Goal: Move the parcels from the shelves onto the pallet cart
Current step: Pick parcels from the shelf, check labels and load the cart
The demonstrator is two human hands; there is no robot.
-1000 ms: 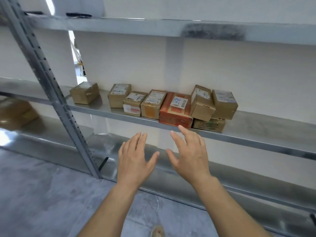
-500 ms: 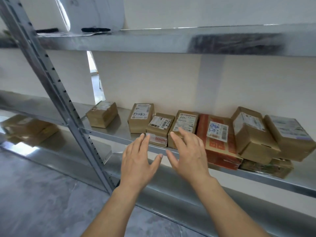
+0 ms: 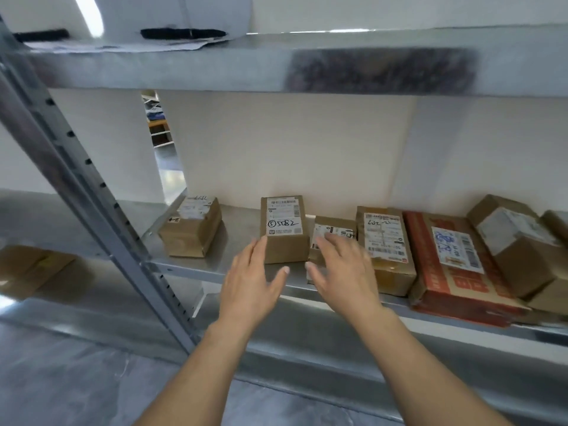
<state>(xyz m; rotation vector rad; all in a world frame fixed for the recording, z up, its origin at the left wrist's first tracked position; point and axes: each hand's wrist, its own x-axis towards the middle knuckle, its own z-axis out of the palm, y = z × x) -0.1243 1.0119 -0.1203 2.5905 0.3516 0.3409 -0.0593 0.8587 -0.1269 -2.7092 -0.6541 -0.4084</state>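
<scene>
In the head view we see both hands raised toward a row of parcels on the middle shelf (image 3: 233,241) of a metal rack. Our left hand (image 3: 250,281) has its fingers straight and spread, holding nothing, with the fingertips at the lower left corner of the labelled parcel (image 3: 284,232), which bears handwritten digits. Our right hand (image 3: 341,272) is likewise spread flat and empty, its fingers lying over the small parcel (image 3: 333,230) just right of the labelled one; motion blur keeps us from telling whether either hand touches cardboard. To the right, packed side by side, sit a taller brown parcel (image 3: 384,241) and a red parcel (image 3: 451,262), with a tilted brown parcel (image 3: 516,241) lying on the red one. A lone parcel (image 3: 192,230) stands apart on the left. The slanting upright post (image 3: 76,179) crosses the left side, and beyond it more parcels (image 3: 30,269) lie on a lower shelf. The upper shelf (image 3: 215,66) carries paper and a black object (image 3: 183,33). Behind is a pale wall (image 3: 292,142); below, a grey floor (image 3: 61,388).
</scene>
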